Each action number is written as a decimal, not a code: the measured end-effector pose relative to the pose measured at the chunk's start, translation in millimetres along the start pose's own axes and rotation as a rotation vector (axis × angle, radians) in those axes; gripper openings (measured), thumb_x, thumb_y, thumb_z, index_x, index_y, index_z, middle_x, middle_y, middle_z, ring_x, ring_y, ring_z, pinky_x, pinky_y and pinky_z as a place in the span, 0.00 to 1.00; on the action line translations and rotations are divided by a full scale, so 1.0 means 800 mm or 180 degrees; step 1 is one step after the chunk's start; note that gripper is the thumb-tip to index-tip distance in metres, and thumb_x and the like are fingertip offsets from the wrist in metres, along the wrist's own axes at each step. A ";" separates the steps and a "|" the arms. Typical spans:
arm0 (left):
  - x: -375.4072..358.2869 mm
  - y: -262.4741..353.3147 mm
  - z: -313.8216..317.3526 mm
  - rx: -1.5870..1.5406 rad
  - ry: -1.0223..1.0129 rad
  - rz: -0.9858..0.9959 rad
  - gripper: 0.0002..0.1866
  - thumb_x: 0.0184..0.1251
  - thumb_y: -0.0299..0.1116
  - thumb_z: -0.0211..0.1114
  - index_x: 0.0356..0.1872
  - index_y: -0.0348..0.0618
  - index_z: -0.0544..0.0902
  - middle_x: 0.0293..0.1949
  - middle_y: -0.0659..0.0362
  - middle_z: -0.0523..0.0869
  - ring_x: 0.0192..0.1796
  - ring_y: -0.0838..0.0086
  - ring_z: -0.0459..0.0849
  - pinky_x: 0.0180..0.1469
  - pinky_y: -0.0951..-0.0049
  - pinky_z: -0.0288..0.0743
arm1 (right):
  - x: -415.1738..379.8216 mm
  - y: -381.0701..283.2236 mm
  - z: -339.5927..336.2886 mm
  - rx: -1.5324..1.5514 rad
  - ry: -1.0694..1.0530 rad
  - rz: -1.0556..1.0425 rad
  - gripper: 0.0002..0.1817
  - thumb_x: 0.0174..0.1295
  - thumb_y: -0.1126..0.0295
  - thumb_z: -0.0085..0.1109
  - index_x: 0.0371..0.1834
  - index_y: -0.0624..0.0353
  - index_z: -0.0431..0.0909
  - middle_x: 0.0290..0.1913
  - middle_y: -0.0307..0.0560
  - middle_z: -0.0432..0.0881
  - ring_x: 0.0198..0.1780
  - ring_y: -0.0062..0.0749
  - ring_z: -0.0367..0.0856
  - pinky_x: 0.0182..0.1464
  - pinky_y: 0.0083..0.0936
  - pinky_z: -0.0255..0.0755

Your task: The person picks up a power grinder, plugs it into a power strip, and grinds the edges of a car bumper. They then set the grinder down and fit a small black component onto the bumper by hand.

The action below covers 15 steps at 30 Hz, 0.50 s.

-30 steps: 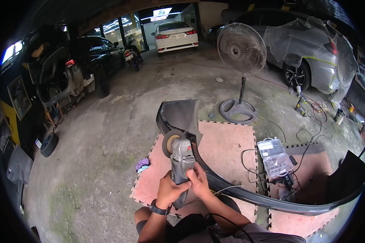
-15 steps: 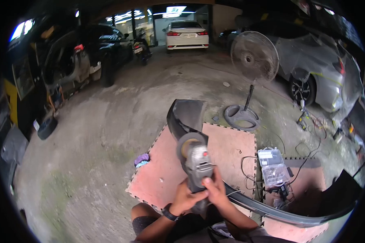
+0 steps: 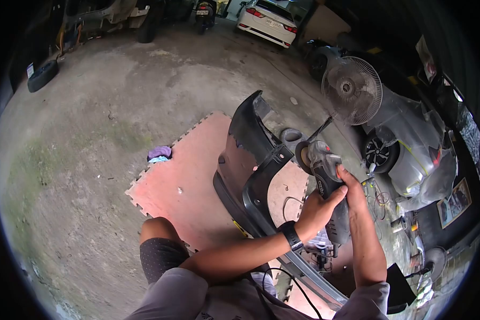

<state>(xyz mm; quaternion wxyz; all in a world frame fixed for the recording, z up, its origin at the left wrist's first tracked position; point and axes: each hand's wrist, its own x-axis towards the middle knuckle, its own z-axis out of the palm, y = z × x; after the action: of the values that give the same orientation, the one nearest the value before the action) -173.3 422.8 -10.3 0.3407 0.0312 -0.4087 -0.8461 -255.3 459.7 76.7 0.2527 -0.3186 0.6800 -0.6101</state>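
Note:
A grey angle grinder (image 3: pixel 329 186) with a round disc is held up by both of my hands at right of centre. My left hand (image 3: pixel 319 212), below a black wristwatch, is wrapped round the grinder's body. On its far side, my right hand (image 3: pixel 352 185) grips the tool near its head. The disc is close to the edge of a black car bumper (image 3: pixel 245 154); whether they touch I cannot tell. The bumper curves across the pink foam mats (image 3: pixel 197 176) beside my knees.
A standing fan (image 3: pixel 352 88) is beyond the grinder. A covered silver car (image 3: pixel 410 154) is on the right, a white car (image 3: pixel 266 24) at the back. Purple and blue cloth (image 3: pixel 160 154) lies at the mat's left edge. A black cable hangs near my lap.
My view has turned and tilted down. Both hands and the grinder have moved right in view. The bumper's near end now stands higher and shows more of its side.

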 end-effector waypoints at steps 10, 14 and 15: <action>0.021 0.015 0.003 -0.0939 -0.0027 -0.0358 0.30 0.73 0.52 0.69 0.58 0.30 0.80 0.48 0.56 0.87 0.45 0.76 0.87 0.48 0.71 0.81 | 0.041 -0.016 -0.008 -0.0274 -0.0290 0.0396 0.23 0.71 0.49 0.64 0.47 0.62 0.81 0.41 0.47 0.85 0.39 0.30 0.83 0.45 0.29 0.77; 0.019 0.015 -0.002 -0.1065 0.0033 -0.0471 0.30 0.73 0.51 0.69 0.58 0.31 0.80 0.48 0.56 0.87 0.46 0.75 0.87 0.48 0.71 0.82 | 0.041 -0.018 -0.001 -0.0391 -0.0385 0.0409 0.24 0.71 0.48 0.64 0.47 0.62 0.80 0.41 0.48 0.85 0.40 0.30 0.83 0.45 0.29 0.77; 0.018 0.016 -0.003 -0.1085 0.0036 -0.0522 0.30 0.73 0.51 0.69 0.58 0.31 0.80 0.48 0.56 0.87 0.46 0.76 0.87 0.48 0.71 0.82 | 0.040 -0.019 0.001 -0.0395 -0.0377 0.0406 0.24 0.71 0.48 0.64 0.47 0.62 0.80 0.41 0.48 0.85 0.40 0.30 0.83 0.45 0.29 0.77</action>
<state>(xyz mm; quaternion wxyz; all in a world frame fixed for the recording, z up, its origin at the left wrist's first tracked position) -176.7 406.5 0.2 0.2733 0.0109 -0.2536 -0.9278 -274.4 434.6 93.4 0.3105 -0.3252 0.7193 -0.5296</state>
